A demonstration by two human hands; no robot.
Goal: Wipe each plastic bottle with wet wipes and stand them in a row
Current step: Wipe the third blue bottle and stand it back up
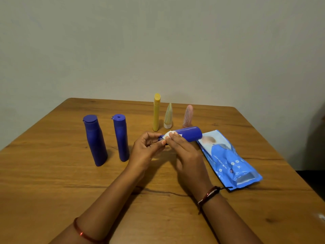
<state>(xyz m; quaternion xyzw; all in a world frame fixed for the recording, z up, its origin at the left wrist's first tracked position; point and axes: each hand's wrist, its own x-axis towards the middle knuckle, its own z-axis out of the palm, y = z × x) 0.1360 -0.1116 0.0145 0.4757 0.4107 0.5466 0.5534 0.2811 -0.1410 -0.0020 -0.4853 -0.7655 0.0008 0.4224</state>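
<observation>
You hold the dark blue cylindrical plastic bottle (189,134) on its side above the middle of the brown wood-grain table (52,182). Your left hand (145,152) pinches its cap end; your right hand (184,152) presses a small folded white wet wipe (169,134) onto the body, fingers curled round it.

To wipe well: turn the bottle with the left hand, draw the wipe from cap to base (the base end looks untouched). The smooth plastic may slip when wet, so grip firmly.

Standing at left:
- a waisted blue bottle (95,141)
- a straight blue bottle (121,138)

Standing far:
- a slim yellow bottle (156,113)
- a pale tapered tube (168,116)
- a pink ribbed tube (188,115)

A glossy blue wipe packet (228,159) lies flat at right.
</observation>
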